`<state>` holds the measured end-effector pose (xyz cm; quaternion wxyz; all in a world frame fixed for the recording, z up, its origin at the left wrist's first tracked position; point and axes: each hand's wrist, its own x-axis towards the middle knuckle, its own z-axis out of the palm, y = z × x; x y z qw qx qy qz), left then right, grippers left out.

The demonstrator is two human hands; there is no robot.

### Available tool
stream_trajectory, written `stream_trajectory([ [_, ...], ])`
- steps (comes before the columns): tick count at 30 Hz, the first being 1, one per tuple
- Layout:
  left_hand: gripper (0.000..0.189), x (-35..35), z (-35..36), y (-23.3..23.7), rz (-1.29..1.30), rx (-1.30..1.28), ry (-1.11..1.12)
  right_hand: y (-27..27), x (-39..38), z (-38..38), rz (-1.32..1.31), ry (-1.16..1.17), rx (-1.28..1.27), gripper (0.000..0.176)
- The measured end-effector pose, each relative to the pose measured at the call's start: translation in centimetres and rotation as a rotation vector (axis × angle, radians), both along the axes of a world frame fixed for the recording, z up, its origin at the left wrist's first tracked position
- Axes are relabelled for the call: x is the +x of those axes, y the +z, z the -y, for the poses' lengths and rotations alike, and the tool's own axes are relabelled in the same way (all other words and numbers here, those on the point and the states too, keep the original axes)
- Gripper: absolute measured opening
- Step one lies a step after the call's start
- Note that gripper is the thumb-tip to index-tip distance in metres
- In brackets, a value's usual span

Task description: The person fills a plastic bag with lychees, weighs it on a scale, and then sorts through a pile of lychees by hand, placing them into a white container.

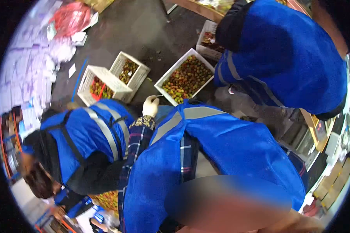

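My left hand (151, 106), in a white glove below a plaid sleeve with a patterned cuff, is beside the near left corner of a white plastic crate (167, 93). Its fingers look closed around something thin and pale, which I cannot make out. Small round red, green and yellow fruit (188, 77) fills this crate. My right hand is hidden; only a bit of plaid sleeve (299, 163) shows on that side of my blue vest (229, 136).
Two more white crates, a near one (105, 79) and a far one (138, 77), stand on the dark floor with fruit inside. Another crate (206, 48) is beyond mine. Co-workers in blue vests bend close by on the left (81, 132) and right (287, 58). Flattened white boxes (31, 66) lie far left.
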<state>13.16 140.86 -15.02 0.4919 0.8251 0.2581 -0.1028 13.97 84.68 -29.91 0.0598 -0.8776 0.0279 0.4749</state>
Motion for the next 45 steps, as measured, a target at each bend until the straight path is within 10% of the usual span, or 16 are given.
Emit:
stream_trajectory([
  [4,0.043,3.3,2.2,6.4,0.122,0.127,-0.116,-1.1,0.8,-2.0,-0.032,-0.037,0.096,0.051],
  [10,0.042,10.4,0.6,6.5,0.169,0.162,-0.273,20.6,20.6,-6.4,0.949,-0.438,0.208,0.057],
  [13,0.037,14.8,-1.2,7.3,0.18,0.102,-0.278,21.1,22.9,-14.8,1.217,-0.472,0.316,0.062],
  [16,0.036,19.9,-3.9,6.8,0.144,0.063,-0.254,15.2,21.3,-24.7,0.672,-0.438,0.469,0.067],
  [18,0.039,24.6,-8.0,3.0,0.24,0.099,-0.344,24.8,27.5,-30.0,0.595,-0.579,0.7,0.069],
  [23,0.039,34.5,-18.6,-9.3,0.09,-0.138,-0.194,24.6,48.1,-35.6,1.35,-0.204,0.341,0.074],
  [26,0.037,36.9,-24.7,-9.4,0.312,0.162,-0.449,24.6,57.4,-35.2,1.251,-0.038,-0.155,0.063],
  [29,0.034,37.5,-28.5,-6.6,0.011,-0.036,-0.27,24.3,63.3,-33.4,0.638,-0.252,-0.242,0.051],
  [35,0.032,36.2,-33.9,-1.4,-0.208,-0.088,-0.097,20.9,66.4,-33.1,0.701,-0.288,-0.404,0.038],
  [37,0.033,35.0,-38.4,-8.2,-0.135,0.017,-0.247,20.4,65.4,-33.3,0.732,-0.299,-0.395,0.036],
  [45,0.039,47.0,-35.0,5.8,-0.133,-0.022,-0.312,19.3,65.6,-33.5,0.868,-0.444,-0.368,0.031],
])
